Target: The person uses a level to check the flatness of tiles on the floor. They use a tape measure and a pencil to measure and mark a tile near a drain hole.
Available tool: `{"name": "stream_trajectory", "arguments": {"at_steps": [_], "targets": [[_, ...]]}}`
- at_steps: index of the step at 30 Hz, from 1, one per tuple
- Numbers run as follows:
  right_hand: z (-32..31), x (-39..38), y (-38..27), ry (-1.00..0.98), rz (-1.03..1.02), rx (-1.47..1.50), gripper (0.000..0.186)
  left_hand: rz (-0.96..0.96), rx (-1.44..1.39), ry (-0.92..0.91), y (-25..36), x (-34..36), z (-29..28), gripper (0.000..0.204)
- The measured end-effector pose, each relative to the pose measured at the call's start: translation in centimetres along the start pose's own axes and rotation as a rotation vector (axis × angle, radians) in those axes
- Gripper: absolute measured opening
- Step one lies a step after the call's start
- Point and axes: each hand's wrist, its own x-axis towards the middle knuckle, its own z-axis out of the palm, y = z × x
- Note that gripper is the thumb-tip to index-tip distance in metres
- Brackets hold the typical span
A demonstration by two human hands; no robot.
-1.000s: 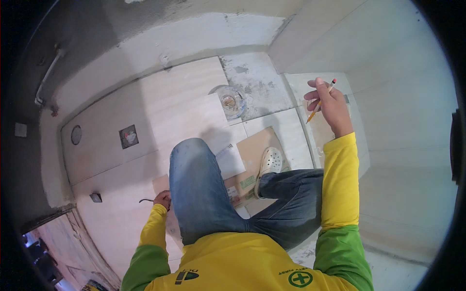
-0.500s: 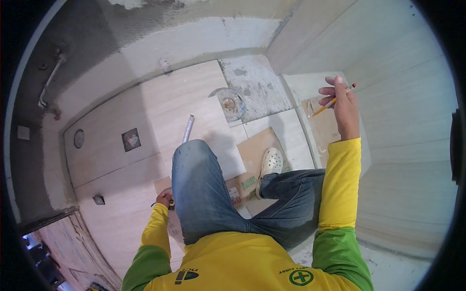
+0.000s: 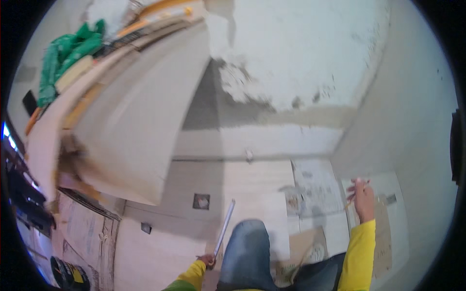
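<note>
Low in the middle, my left hand (image 3: 208, 260) is closed round a tape measure. Its pale metal blade (image 3: 224, 228) sticks out up and to the right, over the large light floor tile (image 3: 252, 182). The hand covers most of the case. On the right, my right hand (image 3: 364, 200) is raised above the cardboard by the wall, with a yellow pencil (image 3: 347, 205) held in it. The pencil points down to the left, and some of the fingers are spread. My bent knee (image 3: 250, 237) stands between the two hands.
A board-like shelf (image 3: 141, 111) juts out at upper left, carrying a green bag (image 3: 68, 58). Square cutouts (image 3: 201, 201) and a round pipe opening (image 3: 294, 201) break the floor. Cardboard (image 3: 303, 242) lies under my white clog (image 3: 315, 253). A black bucket (image 3: 70, 274) stands at lower left.
My view has tilted up and swung left, bringing in the shelf and more wall. More of the tape blade shows beside my knee. Both hands still hold their things.
</note>
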Motion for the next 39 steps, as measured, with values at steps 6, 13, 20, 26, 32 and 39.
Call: {"name": "stream_trajectory", "arguments": {"at_steps": [6, 13, 20, 26, 32, 39], "targets": [[3.4, 1.5, -0.2, -0.075, -0.043, 0.061, 0.048, -0.353, 0.121, 0.09, 3.0, -1.6, -1.0, 0.026], [6.7, 2.1, -0.4, -0.155, -0.004, 0.04, 0.047, -0.886, 0.267, 0.279, 7.7, -0.4, -0.8, 0.05], [6.6, 1.3, -2.2, -0.183, -0.046, 0.044, 0.049, -0.949, 0.472, 0.612, 11.1, 3.8, -0.6, 0.046], [7.0, 1.6, 0.7, -0.201, -0.048, -0.105, 0.054, 0.394, -0.173, 0.738, 43.9, 15.8, -15.8, 0.043], [6.5, 1.4, 3.9, -0.193, -0.117, -0.173, 0.053, 0.913, -1.081, 0.53, 81.6, 12.9, -27.7, 0.053], [2.6, -0.3, 4.3, -0.097, -0.107, -0.318, 0.051, 0.694, -1.629, 0.72, 92.5, 13.9, -35.8, 0.085]]}}
